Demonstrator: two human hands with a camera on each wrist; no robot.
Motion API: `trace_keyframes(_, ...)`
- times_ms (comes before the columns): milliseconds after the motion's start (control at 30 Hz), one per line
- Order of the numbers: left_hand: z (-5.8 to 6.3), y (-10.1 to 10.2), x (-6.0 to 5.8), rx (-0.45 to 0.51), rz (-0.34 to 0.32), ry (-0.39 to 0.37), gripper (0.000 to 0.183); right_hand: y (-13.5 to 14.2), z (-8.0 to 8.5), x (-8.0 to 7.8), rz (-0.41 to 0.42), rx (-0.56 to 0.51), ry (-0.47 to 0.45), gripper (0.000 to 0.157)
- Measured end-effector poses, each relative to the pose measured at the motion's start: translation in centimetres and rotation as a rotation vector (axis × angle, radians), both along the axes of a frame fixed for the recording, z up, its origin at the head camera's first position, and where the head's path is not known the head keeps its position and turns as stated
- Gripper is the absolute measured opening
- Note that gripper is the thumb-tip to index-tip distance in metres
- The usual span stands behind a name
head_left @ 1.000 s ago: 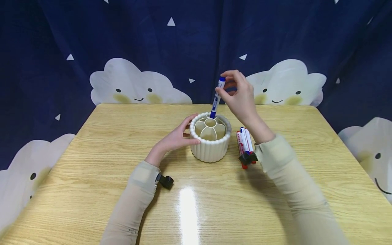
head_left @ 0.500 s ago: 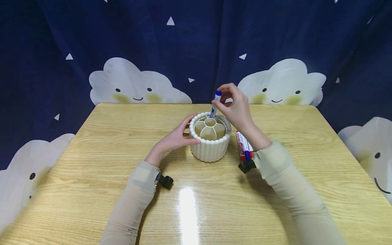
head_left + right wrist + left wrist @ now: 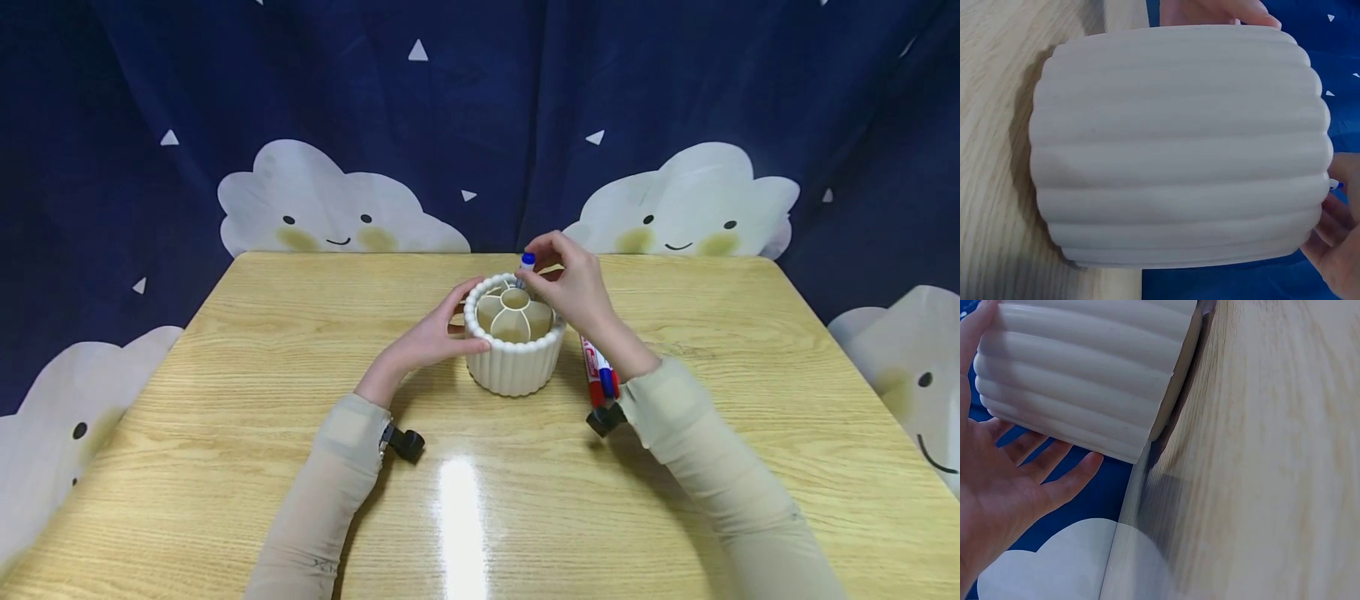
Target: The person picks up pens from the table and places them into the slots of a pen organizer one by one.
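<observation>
A blue marker is pinched by the right hand, partly inside the pen holder clasped by the left hand.

Left forearm slants in from near-left of the holder, sleeved; left wrist bare past the cuff. Left grip on holder's left side: thumb straight along the near-left wall just under the rim, other fingers spread, slightly bent round the far-left side. Right forearm sleeved too, slants in from near-right of holder; right wrist right of it. Right grip at holder's far-right rim, thumb and index pinching, remaining fingers bent behind.
</observation>
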State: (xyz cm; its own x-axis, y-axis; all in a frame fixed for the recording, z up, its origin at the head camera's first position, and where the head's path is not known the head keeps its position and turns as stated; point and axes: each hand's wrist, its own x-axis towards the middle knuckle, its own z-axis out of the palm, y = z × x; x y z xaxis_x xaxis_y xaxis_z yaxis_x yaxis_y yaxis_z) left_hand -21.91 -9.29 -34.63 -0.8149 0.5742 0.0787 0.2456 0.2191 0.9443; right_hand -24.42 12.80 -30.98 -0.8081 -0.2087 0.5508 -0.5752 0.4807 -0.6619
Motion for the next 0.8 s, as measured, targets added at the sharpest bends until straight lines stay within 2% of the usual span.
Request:
trace_keyframes(133,0.0,0.0,0.0,0.005,-0.002,-0.007,0.088,0.1,-0.3,0.1,0.015,-0.004,-0.019,0.024)
trace_keyframes(367,-0.1,0.0,-0.1,0.013,-0.006,-0.008,0.088,0.2,-0.6,0.1,0.012,0.048,-0.053,0.024)
trace_keyframes(600,0.0,0.0,0.0,-0.001,-0.004,-0.018,0.088,0.5,-0.4,0.2,0.015,0.042,-0.058,0.024)
trace_keyframes(800,0.2,0.1,0.1,-0.003,0.0,-0.017,0.088,1.7,-0.2,0.2,-0.021,0.038,-0.036,0.023)
